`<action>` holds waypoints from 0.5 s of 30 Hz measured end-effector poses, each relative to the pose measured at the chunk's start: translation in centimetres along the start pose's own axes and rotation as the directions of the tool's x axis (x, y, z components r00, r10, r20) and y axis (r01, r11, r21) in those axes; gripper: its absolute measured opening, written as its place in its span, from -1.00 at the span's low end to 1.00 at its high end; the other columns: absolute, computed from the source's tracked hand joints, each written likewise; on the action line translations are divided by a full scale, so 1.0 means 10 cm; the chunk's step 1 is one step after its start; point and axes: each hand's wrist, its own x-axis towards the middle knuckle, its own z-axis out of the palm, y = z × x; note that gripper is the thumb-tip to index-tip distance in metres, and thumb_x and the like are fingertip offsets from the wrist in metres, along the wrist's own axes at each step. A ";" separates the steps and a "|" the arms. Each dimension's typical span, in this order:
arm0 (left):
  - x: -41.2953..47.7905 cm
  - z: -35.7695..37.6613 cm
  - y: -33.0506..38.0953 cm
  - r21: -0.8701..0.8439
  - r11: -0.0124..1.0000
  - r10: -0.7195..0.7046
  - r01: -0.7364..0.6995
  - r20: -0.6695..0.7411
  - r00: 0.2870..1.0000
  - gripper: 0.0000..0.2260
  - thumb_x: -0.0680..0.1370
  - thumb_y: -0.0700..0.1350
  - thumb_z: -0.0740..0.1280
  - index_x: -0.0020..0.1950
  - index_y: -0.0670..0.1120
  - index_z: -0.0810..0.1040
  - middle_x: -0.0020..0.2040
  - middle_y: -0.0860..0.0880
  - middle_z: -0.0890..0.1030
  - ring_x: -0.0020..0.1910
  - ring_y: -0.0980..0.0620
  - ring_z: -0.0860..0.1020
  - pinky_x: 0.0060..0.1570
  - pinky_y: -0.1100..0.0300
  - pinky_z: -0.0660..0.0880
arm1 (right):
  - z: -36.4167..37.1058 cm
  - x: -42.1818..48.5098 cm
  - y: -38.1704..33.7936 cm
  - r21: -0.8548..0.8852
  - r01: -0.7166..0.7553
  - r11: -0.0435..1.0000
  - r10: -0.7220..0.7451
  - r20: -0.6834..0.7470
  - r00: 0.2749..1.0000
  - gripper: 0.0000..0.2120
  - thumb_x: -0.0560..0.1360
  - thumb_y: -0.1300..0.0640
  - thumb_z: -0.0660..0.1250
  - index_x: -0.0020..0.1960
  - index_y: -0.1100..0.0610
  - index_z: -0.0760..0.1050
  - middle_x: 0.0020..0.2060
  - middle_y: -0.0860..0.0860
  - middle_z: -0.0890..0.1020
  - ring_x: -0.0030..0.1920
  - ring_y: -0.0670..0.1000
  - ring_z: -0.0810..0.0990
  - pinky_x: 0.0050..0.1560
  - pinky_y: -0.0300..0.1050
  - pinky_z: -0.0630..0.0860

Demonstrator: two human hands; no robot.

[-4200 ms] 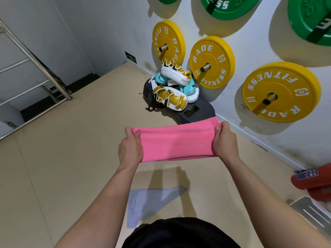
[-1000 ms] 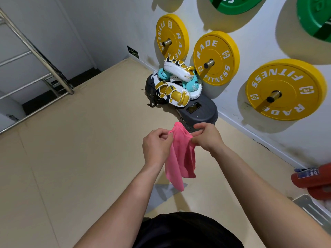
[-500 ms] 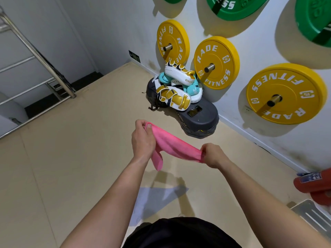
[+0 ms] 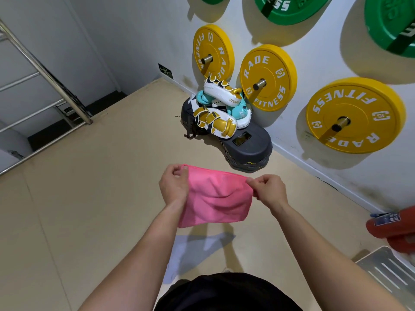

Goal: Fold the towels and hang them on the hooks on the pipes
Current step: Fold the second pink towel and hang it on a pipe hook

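Head-worn, steeply down, near hands [image 4: 174, 185]

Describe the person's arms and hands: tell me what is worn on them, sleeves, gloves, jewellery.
The left forearm and right forearm are bare to the picture's edge: no sleeves show. The left hand and right hand wear no gloves; no watch, wristband or ring shows on the sides in view. The only clothing visible is a black garment at the bottom.
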 end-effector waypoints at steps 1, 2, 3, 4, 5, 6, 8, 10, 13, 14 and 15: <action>-0.11 0.06 -0.03 -0.011 1.000 -0.012 0.012 0.045 0.999 -0.93 0.52 -0.10 0.42 -0.16 -0.01 0.59 -0.26 0.04 0.61 -0.20 0.00 0.59 -0.16 0.23 0.45 | 0.06 -0.04 -0.01 0.030 -0.018 0.999 0.017 0.042 0.999 -0.69 0.42 0.00 0.51 -0.36 0.18 0.59 -0.51 0.02 0.64 -0.44 0.00 0.57 -0.20 -0.02 0.58; -0.24 0.13 -0.04 -0.025 0.999 -0.022 0.025 0.092 0.995 -0.91 0.50 -0.11 0.44 -0.19 0.01 0.59 -0.29 0.06 0.61 -0.24 0.03 0.59 -0.20 0.30 0.47 | 0.12 -0.08 -0.02 0.066 -0.033 0.997 0.027 0.083 0.996 -0.71 0.42 0.04 0.51 -0.37 0.20 0.59 -0.52 0.04 0.63 -0.46 0.00 0.54 -0.20 0.01 0.59; -0.36 0.19 -0.05 -0.041 0.998 -0.032 0.038 0.139 0.990 -0.88 0.48 -0.12 0.47 -0.22 0.02 0.59 -0.32 0.08 0.61 -0.29 0.07 0.57 -0.27 0.38 0.45 | 0.19 -0.13 -0.03 0.102 -0.049 0.994 0.037 0.121 0.992 -0.72 0.42 0.08 0.50 -0.38 0.22 0.60 -0.52 0.06 0.63 -0.48 0.01 0.52 -0.21 0.03 0.60; -0.49 0.24 -0.06 -0.059 0.997 -0.040 0.052 0.184 0.982 -0.87 0.47 -0.13 0.49 -0.24 0.02 0.59 -0.34 0.09 0.61 -0.33 0.11 0.56 -0.33 0.44 0.42 | 0.25 -0.17 -0.04 0.134 -0.067 0.989 0.046 0.155 0.987 -0.74 0.42 0.11 0.49 -0.38 0.22 0.61 -0.50 0.09 0.63 -0.47 0.02 0.52 -0.21 0.05 0.60; -0.60 0.29 -0.08 -0.078 0.995 -0.045 0.064 0.227 0.973 -0.87 0.46 -0.12 0.50 -0.25 0.01 0.60 -0.35 0.09 0.62 -0.36 0.15 0.56 -0.35 0.44 0.42 | 0.30 -0.21 -0.05 0.155 -0.081 0.985 0.051 0.186 0.981 -0.77 0.42 0.13 0.47 -0.36 0.22 0.63 -0.47 0.12 0.65 -0.45 0.02 0.53 -0.20 0.06 0.61; -0.69 0.33 -0.09 -0.093 0.993 -0.042 0.069 0.268 0.962 -0.88 0.45 -0.11 0.51 -0.24 0.01 0.62 -0.35 0.09 0.64 -0.37 0.17 0.57 -0.33 0.42 0.44 | 0.34 -0.25 -0.06 0.176 -0.086 0.981 0.048 0.211 0.976 -0.80 0.43 0.15 0.45 -0.33 0.22 0.64 -0.44 0.14 0.67 -0.42 0.03 0.55 -0.20 0.05 0.60; -0.79 0.36 -0.09 -0.104 0.994 -0.005 0.042 0.332 0.943 -0.90 0.44 -0.08 0.53 -0.24 0.04 0.64 -0.32 0.11 0.67 -0.33 0.23 0.60 -0.26 0.37 0.49 | 0.38 -0.32 -0.08 0.196 -0.081 0.977 0.033 0.234 0.972 -0.83 0.45 0.19 0.43 -0.28 0.25 0.66 -0.40 0.16 0.69 -0.40 0.03 0.57 -0.22 -0.01 0.56; -0.83 0.35 -0.09 -0.101 0.995 0.029 0.009 0.367 0.930 -0.92 0.44 -0.07 0.53 -0.22 0.06 0.66 -0.30 0.16 0.68 -0.31 0.26 0.61 -0.22 0.37 0.50 | 0.39 -0.36 -0.07 0.194 -0.072 0.978 0.024 0.240 0.971 -0.86 0.44 0.22 0.41 -0.27 0.23 0.68 -0.41 0.13 0.68 -0.41 0.01 0.56 -0.24 -0.06 0.52; -0.86 0.32 -0.09 -0.131 0.991 0.054 -0.003 0.389 0.920 -0.95 0.45 -0.11 0.52 -0.17 0.01 0.69 -0.31 0.14 0.69 -0.34 0.21 0.64 -0.21 0.32 0.52 | 0.38 -0.36 -0.03 0.197 -0.088 0.976 0.033 0.265 0.964 -0.86 0.42 0.21 0.41 -0.28 0.21 0.68 -0.41 0.15 0.68 -0.40 0.03 0.57 -0.20 -0.03 0.54; -0.87 0.32 -0.10 -0.136 0.991 0.056 -0.003 0.388 0.920 -0.96 0.46 -0.12 0.52 -0.16 0.01 0.70 -0.31 0.11 0.70 -0.32 0.19 0.65 -0.19 0.29 0.54 | 0.38 -0.36 -0.02 0.191 -0.094 0.977 0.039 0.272 0.962 -0.86 0.42 0.22 0.41 -0.29 0.20 0.68 -0.39 0.17 0.68 -0.39 0.05 0.58 -0.19 0.00 0.56; -0.88 0.32 -0.11 -0.131 0.991 0.065 -0.016 0.380 0.923 -0.95 0.46 -0.11 0.52 -0.16 0.04 0.70 -0.30 0.11 0.70 -0.29 0.17 0.66 -0.15 0.25 0.57 | 0.37 -0.36 -0.02 0.196 -0.099 0.976 0.042 0.278 0.960 -0.85 0.42 0.24 0.40 -0.30 0.20 0.68 -0.38 0.20 0.68 -0.39 0.07 0.58 -0.18 0.02 0.57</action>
